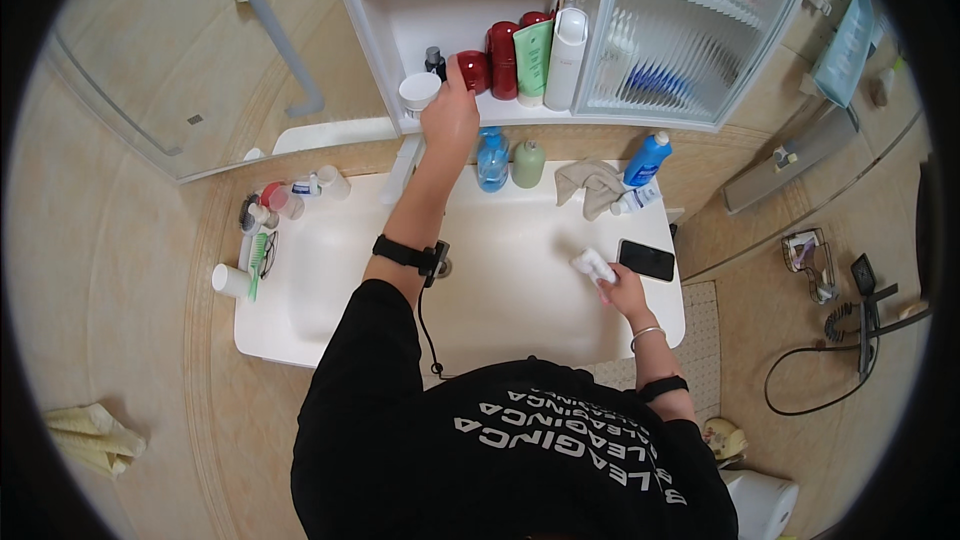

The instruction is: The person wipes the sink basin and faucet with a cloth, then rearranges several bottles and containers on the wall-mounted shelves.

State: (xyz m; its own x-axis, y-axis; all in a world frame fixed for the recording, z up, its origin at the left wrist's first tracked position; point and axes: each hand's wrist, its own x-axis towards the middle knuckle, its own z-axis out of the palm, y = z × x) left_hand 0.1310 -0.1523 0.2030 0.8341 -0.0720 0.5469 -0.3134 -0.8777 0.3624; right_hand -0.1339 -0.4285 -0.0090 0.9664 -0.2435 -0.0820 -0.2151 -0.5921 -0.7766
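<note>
My left hand [451, 116] reaches up into the open shelf of the white wall cabinet [390, 11]. Its fingers are between a white round-lidded jar [420, 90] and a glossy red container [473, 71]. A small dark bottle with a grey cap [434, 60] stands just behind them. The back of the hand hides whether the fingers grip anything. Over the right part of the white washbasin [517, 240], my right hand [624, 292] holds a crumpled white cloth or tissue [596, 266]. A black-screened phone [646, 260] lies on the basin rim beside this hand.
Red bottles [504, 60], a green tube [533, 64] and a white bottle [566, 60] fill the shelf's right. Below stand two pump bottles [493, 159], a beige cloth [592, 186] and a blue bottle [647, 159]. Cups and a green comb [258, 266] line the left rim.
</note>
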